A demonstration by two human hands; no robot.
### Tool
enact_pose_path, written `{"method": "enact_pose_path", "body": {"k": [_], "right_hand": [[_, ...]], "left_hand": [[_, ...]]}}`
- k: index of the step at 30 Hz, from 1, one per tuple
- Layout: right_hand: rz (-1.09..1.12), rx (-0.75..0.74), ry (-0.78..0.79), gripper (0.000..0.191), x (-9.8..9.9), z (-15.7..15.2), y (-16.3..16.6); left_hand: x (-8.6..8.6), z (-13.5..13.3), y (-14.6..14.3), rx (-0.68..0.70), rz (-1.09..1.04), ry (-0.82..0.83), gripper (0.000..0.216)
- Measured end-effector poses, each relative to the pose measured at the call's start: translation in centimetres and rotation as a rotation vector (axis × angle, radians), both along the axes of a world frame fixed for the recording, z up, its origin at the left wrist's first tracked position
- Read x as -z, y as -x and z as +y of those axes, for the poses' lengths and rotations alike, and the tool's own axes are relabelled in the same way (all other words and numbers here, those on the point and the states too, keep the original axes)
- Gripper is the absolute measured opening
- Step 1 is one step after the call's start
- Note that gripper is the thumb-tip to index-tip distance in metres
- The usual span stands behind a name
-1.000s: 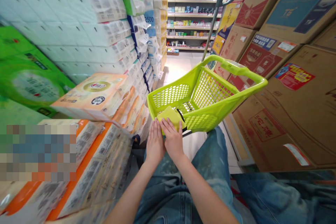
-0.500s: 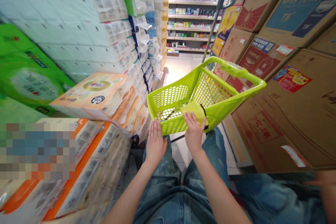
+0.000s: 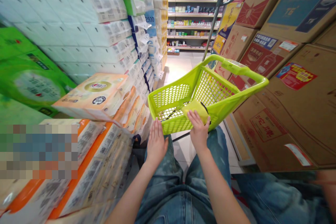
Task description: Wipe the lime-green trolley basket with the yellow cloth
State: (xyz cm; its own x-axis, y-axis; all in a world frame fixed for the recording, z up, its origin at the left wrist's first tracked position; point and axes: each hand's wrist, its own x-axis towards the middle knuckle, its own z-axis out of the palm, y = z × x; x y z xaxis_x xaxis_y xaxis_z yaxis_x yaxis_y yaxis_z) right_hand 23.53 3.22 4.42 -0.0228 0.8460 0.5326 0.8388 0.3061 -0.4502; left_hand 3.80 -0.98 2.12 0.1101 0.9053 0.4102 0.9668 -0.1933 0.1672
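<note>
A lime-green shopping basket cart (image 3: pixel 174 127) with perforated walls stands tilted in front of my knees. My left hand (image 3: pixel 156 140) lies flat against its near left corner, fingers stretched out and close together. On the near rim, my right hand (image 3: pixel 198 129) holds a yellow cloth (image 3: pixel 197 107) with a dark edge. Its fingers lie over the cloth and the thumb is to the right. The part of the rim beneath the cloth is hidden. Nothing but thin dark lines shows inside the basket.
Tissue packs (image 3: pixel 91 92) are stacked close on my left. Cardboard cartons (image 3: pixel 278 112) rise on the right. A grey pole (image 3: pixel 214 24) stands behind the basket. Goods-filled shelves (image 3: pixel 193 15) span the aisle's far end. Another person's jeans-clad leg (image 3: pixel 275 196) is at the lower right.
My right hand and the yellow cloth have slid slightly to the right along the rim. My left hand has stayed at the basket's corner.
</note>
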Motion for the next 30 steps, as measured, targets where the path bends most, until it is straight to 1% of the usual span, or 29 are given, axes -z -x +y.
{"method": "enact_pose_path", "body": {"k": [2, 3, 5, 8, 11, 13, 14, 16, 18, 20, 22, 24, 26, 27, 28, 30], "right_hand": [[-0.001, 0.059, -0.003, 0.076, -0.3, 0.6, -2.1], [0.000, 0.076, -0.001, 0.076, -0.4, 0.8, -2.5], [0.007, 0.087, 0.014, 0.075, -0.6, 0.7, -1.8], [0.007, 0.022, 0.048, 0.075, -0.5, -0.2, 2.2], [-0.030, -0.142, 0.071, 0.072, 0.0, -1.5, 6.9], [-0.056, -0.231, 0.070, 0.069, 0.3, -2.0, 8.7], [-0.071, -0.268, 0.067, 0.068, 0.3, -2.1, 8.9], [-0.100, -0.324, 0.057, 0.067, 0.2, -1.8, 8.1], [-0.121, -0.339, 0.047, 0.068, 0.0, -1.2, 5.8], [-0.116, -0.276, 0.036, 0.070, -0.4, -0.5, 2.7], [-0.096, -0.172, 0.020, 0.073, -0.7, 0.3, -0.2], [-0.084, -0.094, 0.007, 0.074, -0.9, 0.8, -2.2], [-0.077, -0.044, 0.006, 0.075, -1.0, 0.9, -2.7], [-0.071, -0.024, 0.010, 0.075, -1.0, 0.8, -2.3], [-0.063, -0.009, 0.016, 0.075, -0.9, 0.6, -1.5], [-0.048, -0.008, 0.033, 0.075, -0.7, 0.0, 1.2]], "left_hand": [[0.0, 0.0, 0.0, 0.005, 0.000, -0.002, 0.094], [0.0, 0.0, 0.0, 0.006, -0.001, -0.007, 0.093], [0.1, 0.0, 0.0, 0.005, -0.006, -0.019, 0.093], [0.2, 0.0, 0.0, 0.000, -0.013, -0.020, 0.091], [0.5, 0.0, 0.0, -0.006, 0.001, -0.023, 0.090], [0.7, 0.0, 0.1, -0.012, 0.015, -0.031, 0.091], [0.7, 0.0, 0.1, -0.014, 0.019, -0.033, 0.091], [0.7, 0.0, 0.2, -0.007, 0.018, -0.029, 0.091], [0.6, 0.0, 0.2, 0.004, 0.005, -0.020, 0.092], [0.5, 0.0, 0.1, 0.006, -0.012, -0.011, 0.091], [0.3, 0.0, 0.1, 0.004, -0.023, -0.005, 0.091], [0.3, 0.0, 0.1, 0.007, -0.027, -0.004, 0.091], [0.3, 0.0, 0.1, 0.008, -0.029, -0.006, 0.091], [0.3, 0.0, 0.1, 0.006, -0.028, -0.007, 0.090], [0.2, 0.0, 0.0, 0.002, -0.026, -0.007, 0.090], [0.2, 0.0, 0.0, -0.003, -0.018, -0.005, 0.090]]}}
